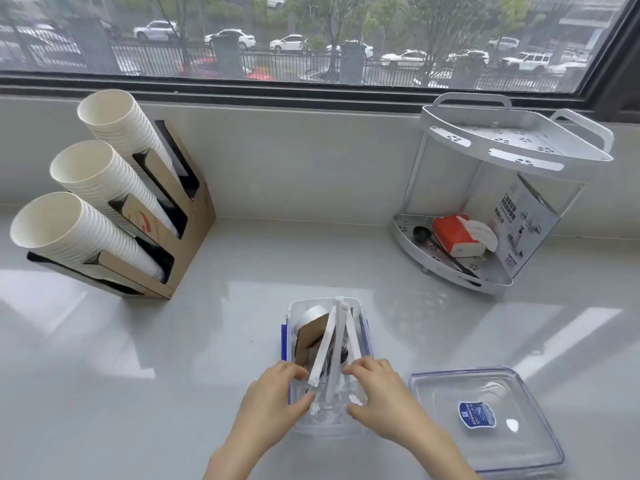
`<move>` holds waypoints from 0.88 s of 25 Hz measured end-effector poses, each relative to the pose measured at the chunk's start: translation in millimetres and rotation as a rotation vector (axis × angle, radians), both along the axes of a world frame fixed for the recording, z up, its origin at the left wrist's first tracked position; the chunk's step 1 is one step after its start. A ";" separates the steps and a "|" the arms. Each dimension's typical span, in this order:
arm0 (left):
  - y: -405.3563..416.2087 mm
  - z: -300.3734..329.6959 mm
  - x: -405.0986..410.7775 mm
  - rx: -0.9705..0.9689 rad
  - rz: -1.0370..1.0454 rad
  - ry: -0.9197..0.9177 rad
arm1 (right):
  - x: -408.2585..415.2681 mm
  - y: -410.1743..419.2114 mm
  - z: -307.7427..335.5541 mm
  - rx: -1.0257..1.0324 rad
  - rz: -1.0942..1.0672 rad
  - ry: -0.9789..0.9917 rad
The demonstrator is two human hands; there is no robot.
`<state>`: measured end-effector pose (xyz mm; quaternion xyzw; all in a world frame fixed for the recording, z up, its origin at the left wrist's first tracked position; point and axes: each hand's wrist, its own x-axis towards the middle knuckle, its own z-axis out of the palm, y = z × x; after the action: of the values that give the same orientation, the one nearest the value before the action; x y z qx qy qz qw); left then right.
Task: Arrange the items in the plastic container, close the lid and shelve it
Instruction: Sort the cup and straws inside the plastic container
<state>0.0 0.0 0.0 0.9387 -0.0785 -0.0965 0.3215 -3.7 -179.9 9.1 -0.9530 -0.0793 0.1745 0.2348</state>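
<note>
Both hands work at the near end of the clear plastic container (327, 362), which stands on the grey desk (207, 341) at about 6 o'clock, close to the viewer. The left hand (277, 396) has its fingers curled over the container's left rim, fingertips at the lower end of a white paper-wrapped stick (323, 351); whether it truly pinches the stick I cannot tell. The right hand (377, 393) curls over the right rim, its fingertips touching a second wrapped stick (351, 337). The two hands sit close together, nearly meeting over the opening.

Inside the container I count two long wrapped sticks leaning up and out past the far rim, one brown card piece (310, 336), one roll of silver tape (313, 315) behind it, and some dark pieces too hidden to name. Blue latches show on the left and right sides.

One clear lid (485, 420) with a blue label lies flat at 4 o'clock, just beside the container but apart from it.

At 10 o'clock, well apart, a cardboard cup holder (183, 244) carries three tilted stacks of paper cups (90, 181). At 2 o'clock stands a two-tier white corner shelf (512, 147); its lower tier holds one red tissue pack (457, 235), one black scoop (420, 234) and one printed box (526, 220). Open desk spreads wide between these. A window (311, 36) runs along 12 o'clock.
</note>
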 end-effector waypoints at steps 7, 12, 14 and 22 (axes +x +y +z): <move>-5.0 -4.9 0.7 0.230 -0.138 0.030 | 5.8 6.9 -7.6 -0.178 0.061 -0.071; -7.4 -7.4 -2.6 0.111 -0.039 -0.036 | 4.2 6.0 -9.8 -0.107 0.019 -0.129; -8.7 -8.2 -3.5 0.098 0.033 -0.046 | 2.6 5.1 -8.8 -0.053 -0.009 -0.147; -12.0 -5.7 -3.3 0.203 0.105 -0.086 | 1.4 -2.4 -7.5 0.163 -0.139 -0.223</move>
<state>-3.3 -12.0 -5.7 0.9725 -0.0327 -0.0468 0.2259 -2.4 -182.3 1.6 -0.9474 -0.0525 0.0437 0.3126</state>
